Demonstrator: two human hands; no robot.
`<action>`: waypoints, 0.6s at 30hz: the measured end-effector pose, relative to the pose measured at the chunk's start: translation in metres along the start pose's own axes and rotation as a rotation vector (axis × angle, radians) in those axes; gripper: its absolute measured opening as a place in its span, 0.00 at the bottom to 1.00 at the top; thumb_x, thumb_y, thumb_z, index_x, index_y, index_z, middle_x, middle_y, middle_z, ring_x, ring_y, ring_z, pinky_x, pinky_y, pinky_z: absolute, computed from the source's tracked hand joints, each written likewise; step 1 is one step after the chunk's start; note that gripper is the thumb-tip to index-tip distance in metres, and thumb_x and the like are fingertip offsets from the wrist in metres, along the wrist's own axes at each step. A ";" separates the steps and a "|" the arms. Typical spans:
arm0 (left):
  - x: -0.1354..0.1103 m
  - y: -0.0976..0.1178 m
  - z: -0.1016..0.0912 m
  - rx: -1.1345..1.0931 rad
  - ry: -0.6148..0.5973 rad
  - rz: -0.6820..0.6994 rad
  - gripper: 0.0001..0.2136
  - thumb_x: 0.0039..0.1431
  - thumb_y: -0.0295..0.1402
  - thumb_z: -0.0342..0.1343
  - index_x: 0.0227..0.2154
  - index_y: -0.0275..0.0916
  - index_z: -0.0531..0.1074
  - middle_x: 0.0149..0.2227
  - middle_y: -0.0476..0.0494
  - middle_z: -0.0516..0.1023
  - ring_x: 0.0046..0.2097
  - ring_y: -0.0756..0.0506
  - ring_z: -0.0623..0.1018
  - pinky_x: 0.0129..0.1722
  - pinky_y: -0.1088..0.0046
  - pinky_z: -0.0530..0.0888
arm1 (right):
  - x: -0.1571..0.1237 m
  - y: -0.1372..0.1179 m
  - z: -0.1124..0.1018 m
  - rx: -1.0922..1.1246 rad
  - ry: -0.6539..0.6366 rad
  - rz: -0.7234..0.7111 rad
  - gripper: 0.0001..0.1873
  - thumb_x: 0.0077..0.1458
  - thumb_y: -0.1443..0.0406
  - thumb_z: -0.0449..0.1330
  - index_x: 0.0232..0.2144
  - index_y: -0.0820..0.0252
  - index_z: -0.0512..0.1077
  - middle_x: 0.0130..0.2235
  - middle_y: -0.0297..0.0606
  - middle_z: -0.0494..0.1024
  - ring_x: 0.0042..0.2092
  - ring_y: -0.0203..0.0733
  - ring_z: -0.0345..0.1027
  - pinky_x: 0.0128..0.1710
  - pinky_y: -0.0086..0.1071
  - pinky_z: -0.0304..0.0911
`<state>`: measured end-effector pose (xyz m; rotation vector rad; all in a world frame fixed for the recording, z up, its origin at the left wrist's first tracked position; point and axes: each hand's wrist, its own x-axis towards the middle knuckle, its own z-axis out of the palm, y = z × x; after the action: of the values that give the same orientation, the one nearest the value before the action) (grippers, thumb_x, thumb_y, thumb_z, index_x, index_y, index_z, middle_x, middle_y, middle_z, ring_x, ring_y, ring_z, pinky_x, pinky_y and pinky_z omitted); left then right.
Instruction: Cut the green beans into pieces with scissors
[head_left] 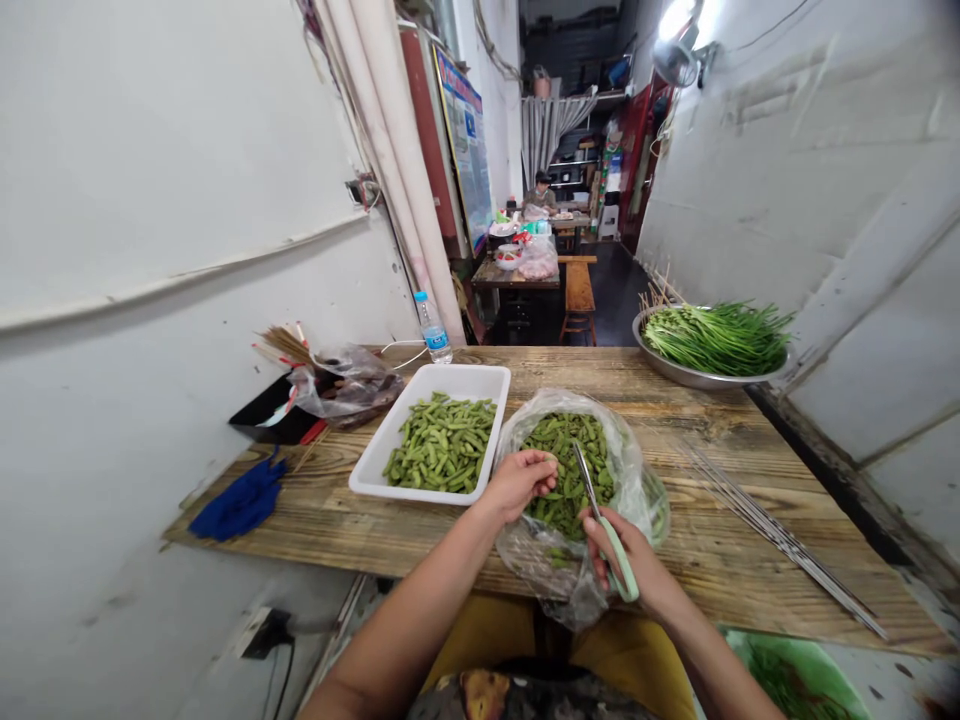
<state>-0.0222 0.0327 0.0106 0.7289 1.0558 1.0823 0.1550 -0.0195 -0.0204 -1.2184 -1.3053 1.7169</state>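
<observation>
My right hand point(619, 548) grips scissors point(616, 555) with pale green handles, their metal blades pointing up and away over the pods. To the left, my left hand point(525, 482) is closed in a pinch above the same pods; what lies between its fingertips is too small to make out. Beneath both hands, a clear plastic bag point(517, 545) lies spread on the table, full of green edamame pods point(559, 435). Left of it stands a white plastic tray point(491, 385) holding more edamame pods point(441, 450).
On the wooden table point(705, 540) are metal skewers point(787, 545), a metal bowl point(720, 380) of green stalks point(720, 335), a water bottle point(435, 335), a black box point(259, 410) and blue cloth point(238, 500). A green basin point(847, 665) sits below right. Another person point(543, 190) sits far back.
</observation>
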 end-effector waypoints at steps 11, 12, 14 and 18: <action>-0.009 -0.008 0.018 -0.180 0.005 -0.033 0.05 0.47 0.21 0.57 0.23 0.32 0.66 0.24 0.41 0.77 0.26 0.51 0.77 0.27 0.79 0.74 | -0.004 -0.012 0.007 -0.090 -0.046 -0.012 0.22 0.51 0.45 0.53 0.31 0.58 0.62 0.19 0.24 0.61 0.15 0.29 0.54 0.12 0.24 0.53; -0.009 -0.009 0.018 -0.188 0.007 -0.032 0.05 0.47 0.21 0.57 0.23 0.32 0.66 0.24 0.41 0.77 0.26 0.51 0.77 0.27 0.79 0.74 | -0.004 -0.011 0.007 -0.082 -0.049 -0.016 0.21 0.51 0.45 0.53 0.30 0.57 0.62 0.20 0.24 0.61 0.15 0.29 0.54 0.12 0.24 0.53; -0.010 -0.010 0.019 -0.195 0.010 -0.031 0.05 0.47 0.23 0.58 0.22 0.32 0.66 0.24 0.41 0.77 0.25 0.51 0.77 0.26 0.79 0.73 | -0.003 -0.009 0.005 -0.075 -0.054 -0.029 0.20 0.52 0.46 0.53 0.29 0.57 0.62 0.20 0.24 0.61 0.15 0.29 0.54 0.12 0.23 0.54; -0.013 -0.013 0.024 -0.180 0.040 -0.002 0.07 0.45 0.26 0.61 0.22 0.30 0.68 0.23 0.42 0.76 0.24 0.52 0.75 0.24 0.81 0.72 | -0.001 -0.004 0.001 -0.090 -0.056 -0.053 0.19 0.53 0.48 0.53 0.28 0.57 0.61 0.20 0.25 0.61 0.16 0.29 0.55 0.13 0.24 0.54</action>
<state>0.0032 0.0164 0.0120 0.5638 0.9780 1.1770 0.1545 -0.0190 -0.0162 -1.1828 -1.4490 1.6816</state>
